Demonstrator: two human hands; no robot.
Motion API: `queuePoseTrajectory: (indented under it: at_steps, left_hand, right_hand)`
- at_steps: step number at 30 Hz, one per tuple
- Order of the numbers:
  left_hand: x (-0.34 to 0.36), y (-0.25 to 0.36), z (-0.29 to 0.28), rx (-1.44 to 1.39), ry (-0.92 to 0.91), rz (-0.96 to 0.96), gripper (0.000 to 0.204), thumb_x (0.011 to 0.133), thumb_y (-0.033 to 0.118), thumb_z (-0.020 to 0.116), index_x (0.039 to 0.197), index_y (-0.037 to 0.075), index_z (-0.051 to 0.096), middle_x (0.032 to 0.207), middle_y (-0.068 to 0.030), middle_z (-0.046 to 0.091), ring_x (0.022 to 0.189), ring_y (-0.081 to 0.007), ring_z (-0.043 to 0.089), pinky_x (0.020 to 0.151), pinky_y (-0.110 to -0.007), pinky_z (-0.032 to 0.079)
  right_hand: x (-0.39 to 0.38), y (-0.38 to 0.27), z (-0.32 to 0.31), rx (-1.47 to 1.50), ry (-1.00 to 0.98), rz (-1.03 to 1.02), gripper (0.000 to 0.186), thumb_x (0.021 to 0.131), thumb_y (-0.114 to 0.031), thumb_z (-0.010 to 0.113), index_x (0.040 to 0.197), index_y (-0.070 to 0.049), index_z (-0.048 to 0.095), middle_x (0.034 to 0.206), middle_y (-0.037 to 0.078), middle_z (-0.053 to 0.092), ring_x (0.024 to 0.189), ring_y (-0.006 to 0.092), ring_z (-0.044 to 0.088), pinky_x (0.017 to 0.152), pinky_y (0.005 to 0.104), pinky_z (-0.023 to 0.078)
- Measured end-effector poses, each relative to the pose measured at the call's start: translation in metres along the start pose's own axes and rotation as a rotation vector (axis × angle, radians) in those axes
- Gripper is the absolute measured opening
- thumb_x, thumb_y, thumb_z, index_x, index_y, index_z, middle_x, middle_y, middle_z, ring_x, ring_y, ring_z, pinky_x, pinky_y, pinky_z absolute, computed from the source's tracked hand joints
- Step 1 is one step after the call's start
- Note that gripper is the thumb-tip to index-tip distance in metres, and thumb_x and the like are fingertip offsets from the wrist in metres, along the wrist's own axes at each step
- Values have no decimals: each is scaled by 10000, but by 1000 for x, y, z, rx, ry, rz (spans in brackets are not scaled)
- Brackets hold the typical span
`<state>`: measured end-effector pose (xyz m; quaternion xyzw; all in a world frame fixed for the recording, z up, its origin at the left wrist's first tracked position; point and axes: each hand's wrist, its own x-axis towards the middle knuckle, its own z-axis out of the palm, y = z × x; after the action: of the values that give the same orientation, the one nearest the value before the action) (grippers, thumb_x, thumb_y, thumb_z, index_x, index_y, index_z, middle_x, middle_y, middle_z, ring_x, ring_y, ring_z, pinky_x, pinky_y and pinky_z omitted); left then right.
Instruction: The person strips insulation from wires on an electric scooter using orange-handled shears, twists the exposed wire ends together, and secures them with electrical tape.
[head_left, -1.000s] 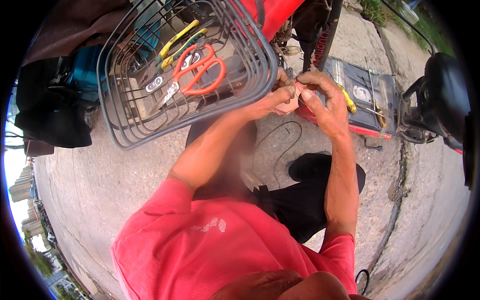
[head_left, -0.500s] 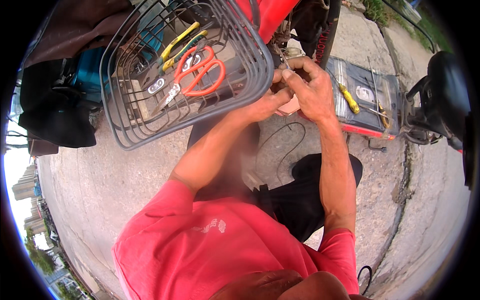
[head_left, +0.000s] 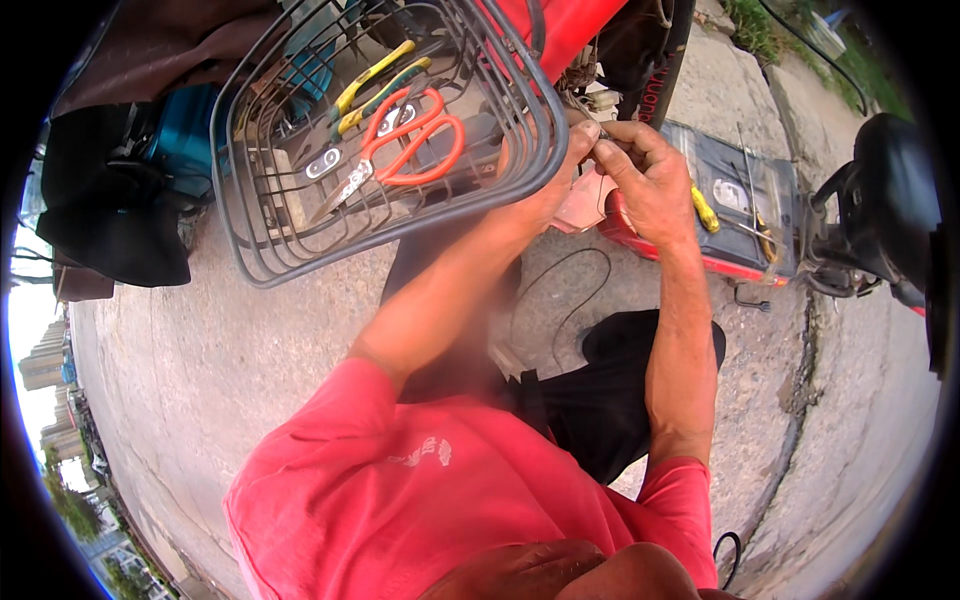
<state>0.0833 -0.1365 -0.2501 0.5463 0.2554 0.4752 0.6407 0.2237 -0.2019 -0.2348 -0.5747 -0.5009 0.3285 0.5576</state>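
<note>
Close together beside the basket's right rim, my left hand (head_left: 562,180) and my right hand (head_left: 655,190) both pinch. A thin dark wire (head_left: 604,152) runs between their fingertips; its ends are hidden by the fingers. Just below the hands is a flat pinkish piece (head_left: 582,205), partly covered, whose kind I cannot make out. Beyond the fingertips, several wires and a pale connector (head_left: 602,100) show at the front of the red vehicle (head_left: 535,40).
A dark wire basket (head_left: 400,246) holds red-handled scissors (head_left: 415,140) and yellow-handled pliers (head_left: 375,75). To the right, a yellow-handled screwdriver (head_left: 705,210) lies on a black-and-red case (head_left: 725,180). A loose cable (head_left: 608,262) curls on the concrete. A black seat (head_left: 895,180) stands far right.
Both hands have shifted slightly right, and the fingertips have drawn a little apart, showing the thin wire. The basket and scissors appear further right in view.
</note>
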Motion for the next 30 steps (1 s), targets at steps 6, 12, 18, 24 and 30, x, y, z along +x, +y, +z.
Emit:
queuePoseTrajectory:
  at_steps: [6,12,18,24,30]
  left_hand:
    - [6,-2,1,-238,12,-153,112,966,112,618,1027,19,615,1021,-78,646,980,-182,623,946,-355,508]
    - [3,-18,-6,-573,-60,-176,97,967,113,614,1005,26,628,1003,-69,655,954,-184,615,884,-352,497]
    - [-3,-17,-10,-627,-95,-230,110,968,132,609,999,29,635,1002,-66,650,994,-186,602,919,-360,471]
    - [1,-16,1,-579,-72,-150,125,973,112,574,1009,8,634,1026,-76,646,1004,-193,603,934,-376,475]
    - [-4,1,12,-621,1,-183,118,966,89,556,995,4,632,1013,-83,651,979,-190,613,928,-366,487]
  right_hand:
    - [1,-4,2,-33,-14,-1,308,933,-222,678,1094,41,688,851,79,695,801,134,639,731,295,515]
    - [-6,-17,7,15,-6,53,292,921,-204,654,1062,50,682,795,67,665,744,139,633,704,293,506]
    - [-13,-15,11,-26,6,32,268,913,-201,664,1039,34,689,827,78,686,775,142,651,701,302,514]
    - [-5,-14,9,-218,130,-141,225,885,-181,690,1006,8,714,924,118,716,814,201,686,715,330,531]
    - [0,-22,21,-298,293,-220,134,839,-127,710,924,-24,721,878,116,699,790,248,687,706,354,535]
